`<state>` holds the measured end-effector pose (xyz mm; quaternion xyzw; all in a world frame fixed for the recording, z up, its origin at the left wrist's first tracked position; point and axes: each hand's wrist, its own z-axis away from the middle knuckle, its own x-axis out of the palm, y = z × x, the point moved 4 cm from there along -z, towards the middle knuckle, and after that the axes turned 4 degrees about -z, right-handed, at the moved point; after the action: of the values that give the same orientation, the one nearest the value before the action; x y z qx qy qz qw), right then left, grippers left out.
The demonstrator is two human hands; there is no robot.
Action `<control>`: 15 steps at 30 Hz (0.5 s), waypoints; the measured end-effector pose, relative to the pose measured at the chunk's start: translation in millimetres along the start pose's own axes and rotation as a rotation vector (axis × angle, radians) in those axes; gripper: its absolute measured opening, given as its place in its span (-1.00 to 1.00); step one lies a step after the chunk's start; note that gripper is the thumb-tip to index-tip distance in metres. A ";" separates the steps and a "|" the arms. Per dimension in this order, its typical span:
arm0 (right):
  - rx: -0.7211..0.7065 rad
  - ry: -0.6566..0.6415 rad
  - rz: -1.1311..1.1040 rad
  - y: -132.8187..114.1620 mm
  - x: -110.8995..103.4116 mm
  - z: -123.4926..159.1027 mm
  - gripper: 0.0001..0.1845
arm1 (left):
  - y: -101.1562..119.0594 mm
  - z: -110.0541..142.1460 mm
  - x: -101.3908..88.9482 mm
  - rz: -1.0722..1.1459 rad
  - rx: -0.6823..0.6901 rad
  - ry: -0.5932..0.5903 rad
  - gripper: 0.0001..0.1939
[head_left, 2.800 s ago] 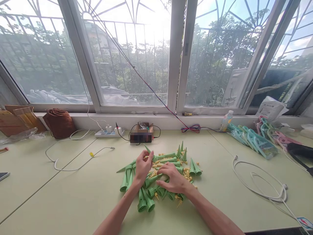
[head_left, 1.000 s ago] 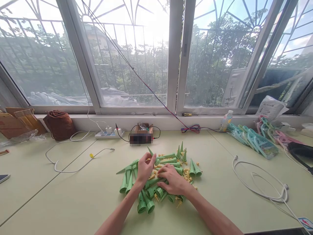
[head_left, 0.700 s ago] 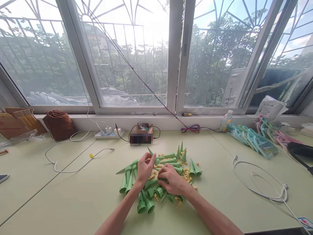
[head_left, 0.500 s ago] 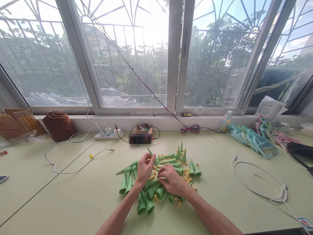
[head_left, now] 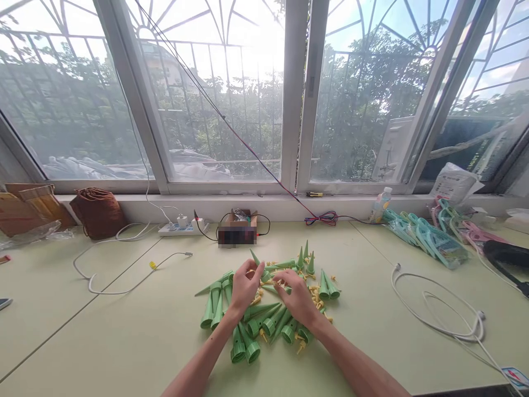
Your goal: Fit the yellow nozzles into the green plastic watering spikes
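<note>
My left hand is closed round a green plastic spike, its pointed tip sticking up and left above the fingers. Close beside it, my right hand has its thumb and fingers drawn together over the pile; what they pinch, if anything, is too small to make out. Under and around both hands lie several green hollow spikes, many with the round open end toward me. Small yellow plastic fittings are scattered among them. A few spikes stand upright on their wide ends behind my right hand.
At the back are a power strip, a small open box and coiled wire. White cables lie to the right, near packaged turquoise items and a bottle. A brown bag stands at the left.
My right hand has moved slightly up and away from me, uncovering more of the spikes below it. My left hand keeps its hold on the spike almost unmoved.
</note>
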<state>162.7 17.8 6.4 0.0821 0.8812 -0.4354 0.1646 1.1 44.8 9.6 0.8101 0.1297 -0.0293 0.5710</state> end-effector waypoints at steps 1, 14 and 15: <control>0.006 0.019 -0.006 1.2 -0.5 -0.3 -0.82 | 0.0 -0.1 0.3 -0.004 0.005 -0.005 -0.63; -0.019 0.153 -0.050 -2.9 -6.8 -0.9 -0.86 | -1.6 1.8 8.7 -0.022 -0.008 -0.189 -0.63; -0.021 0.169 -0.050 -3.1 -7.4 -0.9 -0.86 | -1.7 1.7 8.8 -0.025 -0.011 -0.192 -0.62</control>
<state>168.5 16.6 11.9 0.0950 0.8982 -0.4217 0.0795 9.4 45.3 5.7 0.7989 0.0847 -0.1132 0.5846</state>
